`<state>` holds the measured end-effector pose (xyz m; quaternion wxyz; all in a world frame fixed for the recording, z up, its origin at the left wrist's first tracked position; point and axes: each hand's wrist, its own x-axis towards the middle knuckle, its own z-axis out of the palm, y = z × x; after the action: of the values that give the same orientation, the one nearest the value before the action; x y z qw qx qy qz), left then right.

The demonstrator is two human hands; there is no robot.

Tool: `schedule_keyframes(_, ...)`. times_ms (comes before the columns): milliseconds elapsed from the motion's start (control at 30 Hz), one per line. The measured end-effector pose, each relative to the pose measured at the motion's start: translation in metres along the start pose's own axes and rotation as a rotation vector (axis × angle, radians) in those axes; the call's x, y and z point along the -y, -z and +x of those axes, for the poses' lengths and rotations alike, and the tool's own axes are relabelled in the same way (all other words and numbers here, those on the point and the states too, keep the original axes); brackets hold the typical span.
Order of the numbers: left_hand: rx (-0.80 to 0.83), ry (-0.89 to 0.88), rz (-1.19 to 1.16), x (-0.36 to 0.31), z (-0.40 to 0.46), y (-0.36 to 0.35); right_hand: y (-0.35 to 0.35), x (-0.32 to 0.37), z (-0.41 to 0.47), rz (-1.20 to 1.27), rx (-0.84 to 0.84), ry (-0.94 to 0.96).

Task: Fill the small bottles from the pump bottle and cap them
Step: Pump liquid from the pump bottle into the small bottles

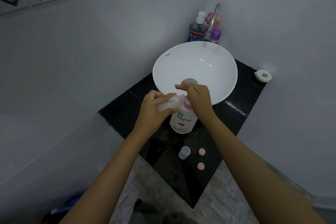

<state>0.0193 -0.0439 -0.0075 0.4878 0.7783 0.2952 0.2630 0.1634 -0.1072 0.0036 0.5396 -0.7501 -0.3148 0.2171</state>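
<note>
A white pump bottle (183, 121) with a pink pump head stands on the black counter (120, 112) in front of the basin. My left hand (154, 109) grips a small translucent bottle (166, 104), tilted with its mouth at the pump spout. My right hand (196, 96) lies flat on top of the pump head, fingers stretched out. Nearer to me on the counter stand a second small clear bottle (184, 152) and two pink caps (201, 151) (200, 165), apart from each other.
A round white basin (214, 54) sits behind the pump bottle, with a chrome tap (212, 22) over it. A mouthwash bottle (197, 28) and a purple bottle (215, 35) stand in the corner. A white lidded jar (263, 76) rests at the counter's right edge. Tiled walls close in both sides.
</note>
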Motion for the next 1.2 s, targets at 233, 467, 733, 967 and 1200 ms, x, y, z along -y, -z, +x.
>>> schedule_keyframes(233, 0.013, 0.025, 0.011, 0.000, -0.001, -0.001, 0.000, -0.004, 0.001, -0.012, 0.046, -0.020)
schedule_keyframes(467, 0.017, 0.011, -0.046, -0.001, 0.000, 0.001, -0.001, -0.007, -0.002, 0.062, -0.045, 0.108)
schedule_keyframes(733, 0.039, 0.015, -0.014, -0.001, 0.003, 0.003, 0.002, -0.007, 0.002, -0.025, 0.030, 0.043)
schedule_keyframes(967, 0.029, 0.028, -0.020, 0.001, 0.003, 0.001, -0.004, -0.013, -0.004, 0.038, -0.013, 0.050)
schedule_keyframes(1200, 0.048, 0.029, -0.034, -0.001, 0.000, 0.006, 0.002, 0.000, 0.001, -0.046, 0.010, 0.042)
